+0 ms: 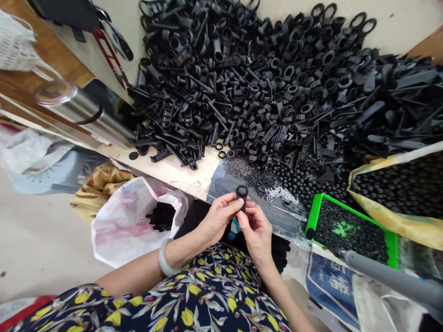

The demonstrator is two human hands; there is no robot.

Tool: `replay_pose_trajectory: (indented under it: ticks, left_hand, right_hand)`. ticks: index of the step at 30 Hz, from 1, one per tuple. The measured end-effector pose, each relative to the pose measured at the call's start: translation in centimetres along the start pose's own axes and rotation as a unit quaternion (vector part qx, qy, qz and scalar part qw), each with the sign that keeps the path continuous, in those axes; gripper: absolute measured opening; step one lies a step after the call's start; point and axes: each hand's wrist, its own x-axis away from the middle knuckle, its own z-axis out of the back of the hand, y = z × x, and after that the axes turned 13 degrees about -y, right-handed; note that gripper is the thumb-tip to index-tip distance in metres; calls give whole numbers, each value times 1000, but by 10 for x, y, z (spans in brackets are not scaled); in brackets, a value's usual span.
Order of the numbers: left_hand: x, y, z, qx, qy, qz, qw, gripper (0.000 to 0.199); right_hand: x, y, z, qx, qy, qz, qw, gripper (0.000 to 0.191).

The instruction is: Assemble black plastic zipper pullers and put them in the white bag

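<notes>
The left hand and the right hand are together, both clamped on a black plastic ring-topped part held up near the body, with a large heap of black plastic parts far beyond.

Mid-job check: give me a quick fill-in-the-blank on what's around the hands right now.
The left hand wears a pale ____ at the wrist.
It and the right hand hold a black plastic part with a ____ at its top end.
A tray of small black pieces has a bright ____ rim.
A white plastic bag lies to the ____ of the hands.

Missing words: bangle; ring; green; left.
</notes>
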Motion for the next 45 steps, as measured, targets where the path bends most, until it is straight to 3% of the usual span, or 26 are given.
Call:
replay_pose_trajectory:
  ticks: [5, 12, 17, 21, 27, 33, 35, 37, 39, 42, 44, 45]
  left_hand:
    - [0, 0, -4, -12, 3, -14, 1000, 31]
    - [-3, -5, -7, -38, 51, -61, 996, 30]
    - [-5, -5, -8, -35, 64, -48, 996, 31]
    - [-6, -3, -8, -21, 41, -40, 998, 30]
    - [-8, 1, -1, -54, 19, -59, 997, 29]
    - [-10, 14, 7, -38, 17, -66, 997, 28]
    - [-7, 17, 3, -66, -8, -71, 995, 28]
    - [-3, 20, 1, -111, -65, -56, 990, 25]
    - [-3, 25, 6, -197, -117, -60, 972, 14]
    - [-7, 34, 28, -361, -115, -107, 919, 14]
    - [-11, 40, 45, -420, -55, -148, 894, 29]
    - [-12, 42, 51, -445, -20, -171, 879, 32]
  right_hand:
    - [0, -1, -1, 1, 7, 9, 1000, 20]
    - [0, -2, -11, -2, 15, -5, 1000, 22]
    - [3, 1, -16, 23, 31, -10, 999, 20]
    - [3, 1, -12, 53, 41, 13, 998, 16]
    - [7, -7, 6, 36, -22, 6, 999, 21]
    - [0, -16, 29, -74, 111, -66, 989, 28]
    - [-5, -21, 27, -166, 71, -93, 979, 34]
    - [-11, -25, 22, -274, -28, -126, 953, 38]
    - [-16, -25, 20, -320, -75, -128, 936, 37]
    - [-21, -19, 27, -191, -30, -62, 979, 30]
    - [-24, -13, 35, 20, 1, 11, 1000, 23]
    - [-25, -9, 38, 135, 7, 46, 990, 21]
